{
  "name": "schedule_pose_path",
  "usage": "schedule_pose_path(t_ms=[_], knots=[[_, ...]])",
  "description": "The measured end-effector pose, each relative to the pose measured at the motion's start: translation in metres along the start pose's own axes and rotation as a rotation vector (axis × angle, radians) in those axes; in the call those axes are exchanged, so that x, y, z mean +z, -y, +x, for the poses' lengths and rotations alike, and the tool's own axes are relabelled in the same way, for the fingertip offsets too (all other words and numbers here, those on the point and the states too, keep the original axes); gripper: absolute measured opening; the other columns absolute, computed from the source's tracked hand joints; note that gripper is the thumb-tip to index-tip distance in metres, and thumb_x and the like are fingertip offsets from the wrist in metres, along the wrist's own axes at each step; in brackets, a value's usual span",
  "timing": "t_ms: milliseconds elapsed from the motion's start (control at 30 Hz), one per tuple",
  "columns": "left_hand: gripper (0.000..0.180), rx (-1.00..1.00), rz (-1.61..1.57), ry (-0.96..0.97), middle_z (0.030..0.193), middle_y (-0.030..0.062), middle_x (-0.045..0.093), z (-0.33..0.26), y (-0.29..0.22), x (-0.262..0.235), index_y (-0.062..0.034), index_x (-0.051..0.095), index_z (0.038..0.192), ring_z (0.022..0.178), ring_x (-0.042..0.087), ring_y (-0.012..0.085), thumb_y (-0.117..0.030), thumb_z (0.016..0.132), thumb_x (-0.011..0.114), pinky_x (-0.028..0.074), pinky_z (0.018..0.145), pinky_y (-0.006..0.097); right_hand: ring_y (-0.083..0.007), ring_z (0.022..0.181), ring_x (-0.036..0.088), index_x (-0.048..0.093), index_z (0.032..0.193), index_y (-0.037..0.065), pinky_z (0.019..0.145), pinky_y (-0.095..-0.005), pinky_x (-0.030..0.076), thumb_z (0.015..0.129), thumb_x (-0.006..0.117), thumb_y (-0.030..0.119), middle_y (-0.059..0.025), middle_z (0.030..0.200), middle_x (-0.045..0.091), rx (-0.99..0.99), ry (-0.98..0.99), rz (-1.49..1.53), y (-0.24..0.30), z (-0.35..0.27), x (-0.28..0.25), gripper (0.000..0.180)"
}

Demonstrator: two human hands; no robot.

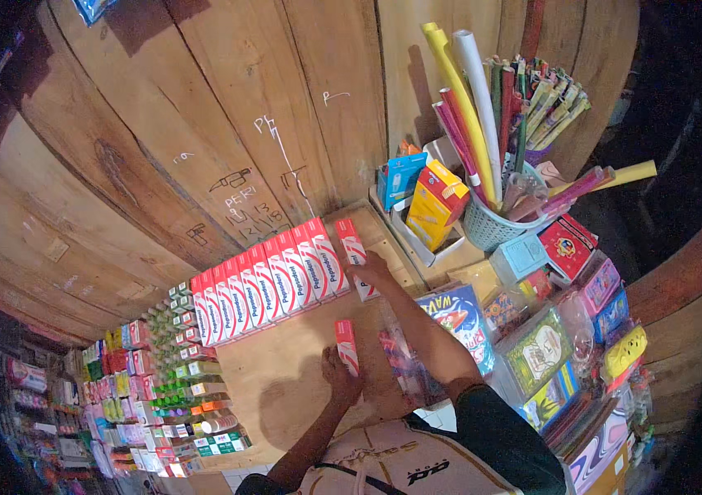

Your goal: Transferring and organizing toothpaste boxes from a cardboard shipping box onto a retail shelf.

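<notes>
My left hand is closed around the lower part of a red and white toothpaste box, held over the bare wooden shelf top. Farther off, my right hand grips another red and white toothpaste box, which stands upright by the wall. To the left of that box, a row of matching toothpaste boxes stands side by side against the planks. A narrow gap parts the row from the box in my right hand.
Small bottles and cartons stand in dense rows on the left. At the right, a pale blue basket holds rolled paper, beside a yellow box. Packaged goods lie in piles near my right arm. A plank wall closes the back.
</notes>
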State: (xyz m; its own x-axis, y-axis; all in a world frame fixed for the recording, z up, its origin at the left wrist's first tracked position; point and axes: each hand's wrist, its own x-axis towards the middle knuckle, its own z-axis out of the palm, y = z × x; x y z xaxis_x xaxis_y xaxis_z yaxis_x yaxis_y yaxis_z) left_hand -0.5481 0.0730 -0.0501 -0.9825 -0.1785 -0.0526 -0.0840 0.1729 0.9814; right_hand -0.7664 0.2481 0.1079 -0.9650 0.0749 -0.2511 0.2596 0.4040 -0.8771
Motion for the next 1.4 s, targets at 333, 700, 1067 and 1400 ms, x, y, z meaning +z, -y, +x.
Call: schedule_pose_path(t_ms=[333,700,1067,1400], knots=[[0.047,0.256,0.252,0.17,0.113,0.0216,0.053,0.06,-0.115,0.046,-0.0011,0.046,0.124,0.108,0.051,0.037,-0.014,0.081,0.06,0.04,0.093,0.042,-0.034,0.11,0.054,0.05,0.121,0.002,0.097,-0.0453,0.037,0.067,0.071,0.038,-0.0213,0.114,0.058,-0.061,-0.093,-0.29,-0.06,0.07,0.037,0.068],[0.028,-0.043,0.11,0.364,0.101,0.013,0.065,0.128,-0.079,0.096,-0.0013,0.061,0.108,0.093,0.062,0.0282,-0.021,0.088,0.057,0.047,0.088,0.033,-0.0412,0.115,0.043,0.039,0.131,0.006,0.094,-0.0519,0.038,0.076,0.066,0.039,-0.021,0.122,0.046,-0.143,-0.224,-0.372,-0.067,0.069,0.045,0.07],[0.032,0.037,-0.295,0.25,0.113,0.0161,0.058,0.132,-0.061,0.096,0.0037,0.051,0.117,0.103,0.057,0.0289,-0.011,0.091,0.038,0.048,0.093,0.04,-0.042,0.11,0.048,0.048,0.131,0.031,0.09,-0.0558,0.041,0.083,0.058,0.046,-0.0196,0.117,0.05,0.019,-0.172,-0.338,-0.051,0.071,0.044,0.051],[0.039,-0.494,-1.021,0.142,0.116,0.0176,0.056,0.129,-0.069,0.102,0.0052,0.049,0.118,0.107,0.055,0.0306,0.006,0.08,0.039,0.045,0.097,0.038,-0.0395,0.113,0.044,0.047,0.131,0.036,0.094,-0.055,0.036,0.084,0.056,0.049,-0.0189,0.115,0.048,0.091,-0.156,-0.363,-0.05,0.06,0.04,0.05]])
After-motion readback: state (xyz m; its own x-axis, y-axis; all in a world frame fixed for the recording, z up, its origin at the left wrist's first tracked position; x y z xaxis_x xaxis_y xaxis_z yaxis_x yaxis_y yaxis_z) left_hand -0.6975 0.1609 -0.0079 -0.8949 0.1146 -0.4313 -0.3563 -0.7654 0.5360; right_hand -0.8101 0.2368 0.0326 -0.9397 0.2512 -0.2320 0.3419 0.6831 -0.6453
